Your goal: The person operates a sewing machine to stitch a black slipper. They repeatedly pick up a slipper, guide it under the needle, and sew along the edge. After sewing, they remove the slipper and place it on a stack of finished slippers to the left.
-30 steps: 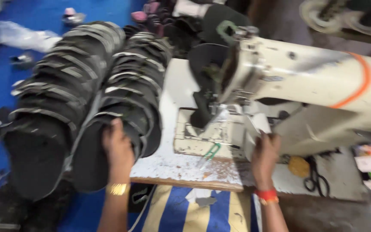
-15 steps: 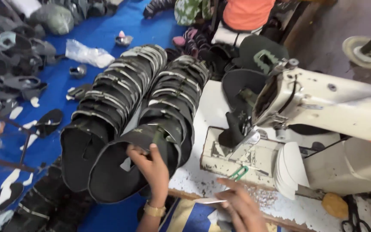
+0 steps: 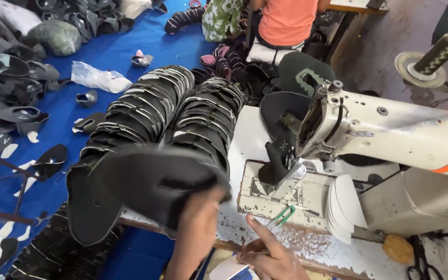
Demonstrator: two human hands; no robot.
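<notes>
My left hand (image 3: 195,228) is shut on a black shoe upper piece (image 3: 151,181), held up just in front of two long rows of stacked black uppers (image 3: 182,114) on the worn white table (image 3: 312,249). My right hand (image 3: 270,256) rests at the table's front edge with the index finger stretched out and nothing seen in it. Green-handled snips (image 3: 283,215) lie just beyond that finger. A cream sewing machine (image 3: 390,135) stands to the right, with a black piece (image 3: 278,161) hanging at its needle.
A stack of white cut pieces (image 3: 346,207) leans against the machine base. A thread cone (image 3: 439,52) stands at the far right, black scissors (image 3: 416,259) at the lower right. A person in an orange top (image 3: 289,21) sits beyond. Black parts litter the blue floor sheet (image 3: 130,46).
My left hand has lifted a black upper off the front of the stacks and brought it nearer to me. My right hand has slid to the table's front edge.
</notes>
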